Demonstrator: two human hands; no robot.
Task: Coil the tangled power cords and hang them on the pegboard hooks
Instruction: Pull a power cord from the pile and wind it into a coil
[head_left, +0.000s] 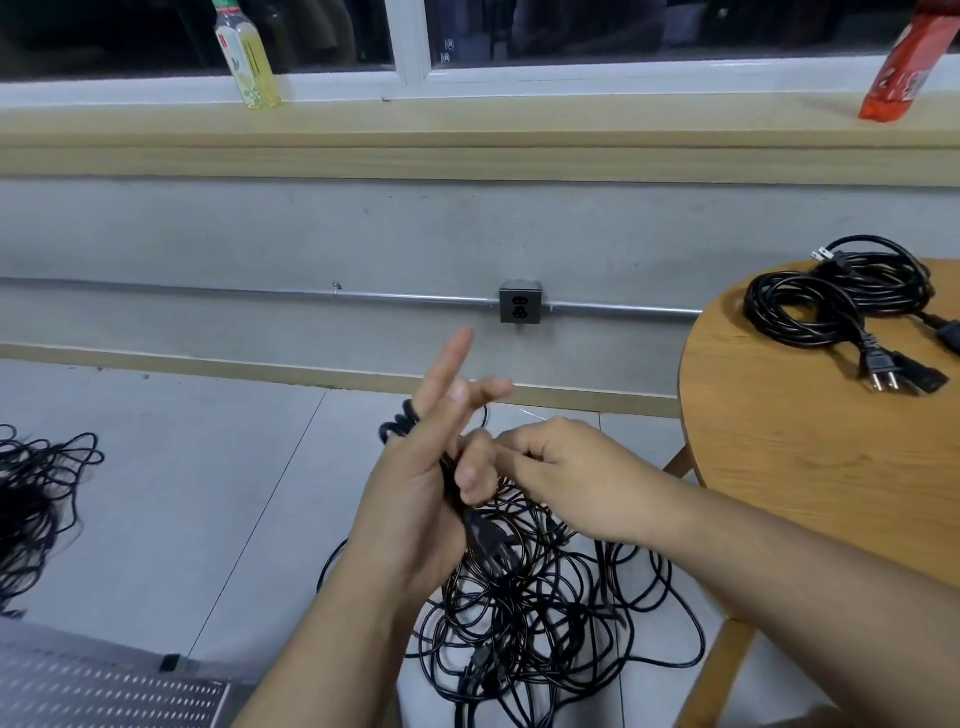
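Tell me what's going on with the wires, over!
Left hand: black cord looped round it, thumb holding. Right hand pinches same cord. Tangled pile on floor beneath; coiled cords on table.

Black cords (530, 597), tan woodgrain table (810, 457), yellow bottle (252, 62), red packet (904, 67).

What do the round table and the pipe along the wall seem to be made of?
The round table looks like light wood or wood veneer, matte, with visible grain lines. The pipe is probably bare metal: grey with a dull sheen.
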